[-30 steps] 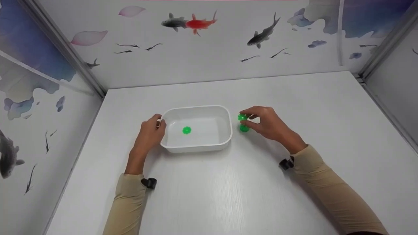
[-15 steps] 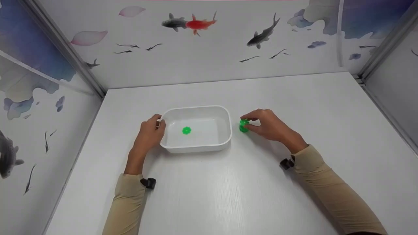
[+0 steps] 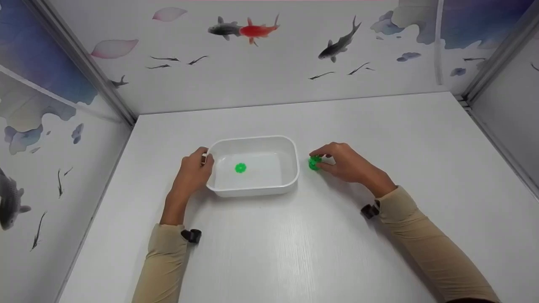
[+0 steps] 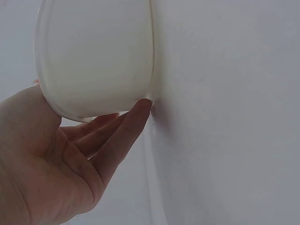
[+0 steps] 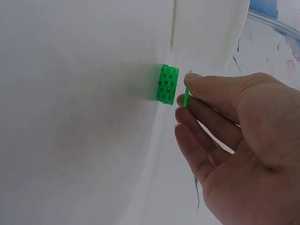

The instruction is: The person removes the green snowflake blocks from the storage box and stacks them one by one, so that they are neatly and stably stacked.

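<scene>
A white plastic tub (image 3: 271,168) rests on the table, and my left hand (image 3: 194,170) grips its left end. In the left wrist view the thumb is at the rim and the fingers (image 4: 124,140) reach under the outer wall. Inside the tub lies a green flower-shaped disc (image 3: 240,168). Right of the tub, my right hand (image 3: 346,163) pinches another thin green disc (image 5: 186,96) between thumb and fingers. That disc is just apart from a stack of green discs (image 5: 168,84), held above it. Fingers partly hide the stack in the head view.
The white table (image 3: 269,240) carries the tub and the stack. A back wall (image 3: 290,75) with printed fish and side walls (image 3: 113,155) close it in. Black wrist cameras (image 3: 369,211) sit at both cuffs.
My right hand has come slightly lower and nearer, bringing its green disc from behind the stack to over it. The left hand and the tub have stayed put.
</scene>
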{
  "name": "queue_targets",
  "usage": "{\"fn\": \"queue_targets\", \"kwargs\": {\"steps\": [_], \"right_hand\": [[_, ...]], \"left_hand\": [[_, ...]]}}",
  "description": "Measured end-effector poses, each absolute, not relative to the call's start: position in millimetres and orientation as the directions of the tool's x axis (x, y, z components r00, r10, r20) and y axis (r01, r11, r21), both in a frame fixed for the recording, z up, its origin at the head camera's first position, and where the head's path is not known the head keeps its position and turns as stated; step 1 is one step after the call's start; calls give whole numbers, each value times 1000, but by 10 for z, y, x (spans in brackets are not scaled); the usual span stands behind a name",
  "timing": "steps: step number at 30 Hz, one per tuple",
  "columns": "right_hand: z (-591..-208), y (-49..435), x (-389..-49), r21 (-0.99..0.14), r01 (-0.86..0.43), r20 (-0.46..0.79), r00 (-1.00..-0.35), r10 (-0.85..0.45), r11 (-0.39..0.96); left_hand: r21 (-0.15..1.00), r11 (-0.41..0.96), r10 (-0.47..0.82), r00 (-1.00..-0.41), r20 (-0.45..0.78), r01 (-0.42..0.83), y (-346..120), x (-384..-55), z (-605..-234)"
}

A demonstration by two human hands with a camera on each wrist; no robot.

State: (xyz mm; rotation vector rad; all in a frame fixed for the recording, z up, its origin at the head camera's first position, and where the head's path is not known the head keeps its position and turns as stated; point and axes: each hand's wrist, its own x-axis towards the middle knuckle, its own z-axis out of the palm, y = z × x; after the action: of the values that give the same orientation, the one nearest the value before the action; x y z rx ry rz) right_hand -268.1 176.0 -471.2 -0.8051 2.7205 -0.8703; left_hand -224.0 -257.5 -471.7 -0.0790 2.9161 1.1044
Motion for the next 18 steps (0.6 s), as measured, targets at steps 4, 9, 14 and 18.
{"fn": "queue_targets", "kwargs": {"steps": [4,9,14,18], "right_hand": [[-4712,1756,-2681,-567,-449,-8,-835,-550,690],[-4710,1752,-2683,-562,-458,-7,-830,-558,689],[-4720,1760,-2684,-562,-495,25,-811,-585,662],[-4727,1761,-2681,-566,-503,28,-803,-595,653]], "left_hand": [[659,750,-38,-999,-37,-53,-2577,-2238,-4719],[657,751,-45,-998,-43,-62,-2582,-2243,-4717],[659,749,-48,-998,-45,-66,-2577,-2246,-4718],[661,746,-53,-997,-51,-73,-2571,-2251,-4728]]}}
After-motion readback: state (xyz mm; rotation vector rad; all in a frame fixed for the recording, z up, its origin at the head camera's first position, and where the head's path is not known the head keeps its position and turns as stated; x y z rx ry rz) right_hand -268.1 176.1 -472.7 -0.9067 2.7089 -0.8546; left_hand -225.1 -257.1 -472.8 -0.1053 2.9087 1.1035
